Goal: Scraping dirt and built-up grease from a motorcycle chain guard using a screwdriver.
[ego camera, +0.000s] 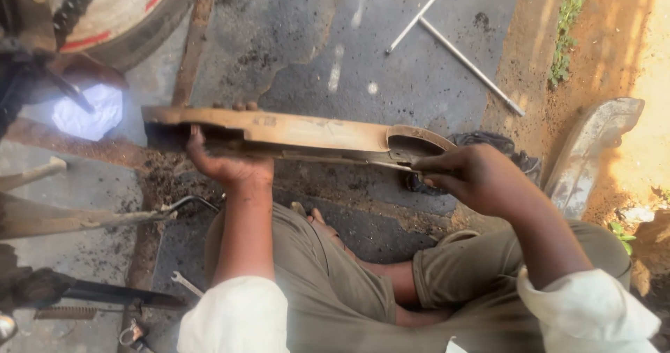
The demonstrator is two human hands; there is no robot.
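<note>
We observe a long, flat, rust-brown metal bar with a curved cut-out at one end [293,133], held level across the view above the person's knees. The left hand [227,161] grips the bar near its squared-off end: the palm and thumb sit beneath and on the near side, and the fingertips [234,106] wrap over the far top edge, so this hand is closed around the bar. The bar runs from there to the right hand [474,178], which lies at the cut-out end. That hand is curled, its fingers pressed to the lower edge of the bar just below the cut-out; we cannot tell whether it holds a small tool or only the bar itself.

Just beyond the right hand, a dark crumpled cloth [499,147] lies on the ground, partly hidden by the bar end. Farther off, well apart from both hands, two thin pale metal rods [460,56] lie crossed on the grey pavement. Below the left forearm, near the person's knee, a small silver spanner [185,283] rests on the ground. A large wheel with a red stripe [125,11] stands beyond the left hand.
</note>
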